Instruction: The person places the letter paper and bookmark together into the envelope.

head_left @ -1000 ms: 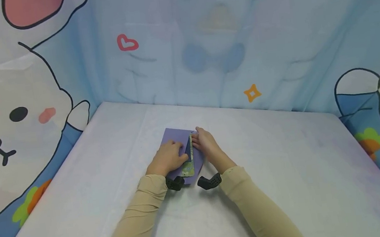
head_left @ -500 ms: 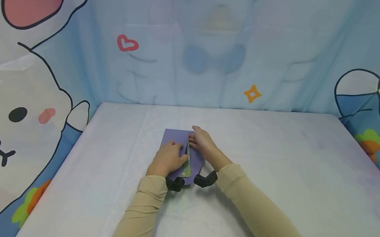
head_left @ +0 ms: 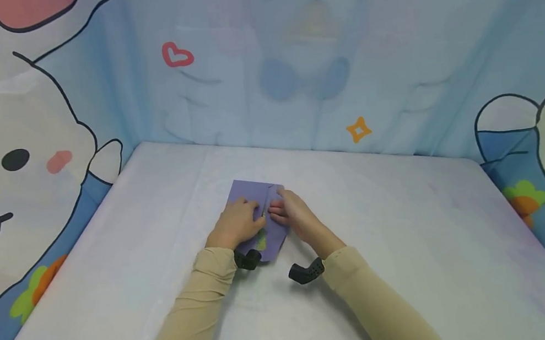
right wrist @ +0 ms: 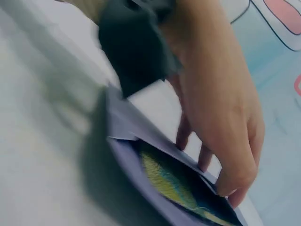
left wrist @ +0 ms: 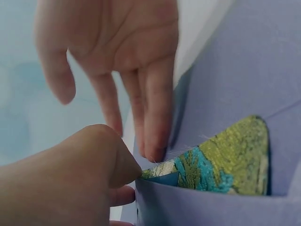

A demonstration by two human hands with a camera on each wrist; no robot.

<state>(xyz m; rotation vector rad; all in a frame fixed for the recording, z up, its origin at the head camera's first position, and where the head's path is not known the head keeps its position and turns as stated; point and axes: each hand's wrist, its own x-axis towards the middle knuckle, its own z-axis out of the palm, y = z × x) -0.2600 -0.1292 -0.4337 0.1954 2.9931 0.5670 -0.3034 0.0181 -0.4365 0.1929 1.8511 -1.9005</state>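
A purple paper envelope (head_left: pixel 245 188) lies on the white table with its long opening running up the middle. Inside it, partly covered, is a flat piece with a rounded corner and a green, yellow and blue pattern (left wrist: pixel 235 162). My left hand (head_left: pixel 237 223) rests across the envelope's left half. In the right wrist view, that left hand (right wrist: pixel 225 108) pinches the edge of the opening between thumb and fingers. My right hand (head_left: pixel 299 217) is at the right half, palm facing the opening, fingers extended. The left wrist view shows its fingertips (left wrist: pixel 155 150) beside the patterned piece.
A black camera (head_left: pixel 248 259) sits on the left wrist and another black camera (head_left: pixel 306 271) on the right. The white table (head_left: pixel 436 252) spreads around the envelope. Behind it hangs a light blue curtain (head_left: pixel 289 41) with cartoon figures.
The patterned piece has slid left under the envelope's left half, so much less of it shows. My right hand moved left with it, then drew slightly back and down. My left hand stays put.
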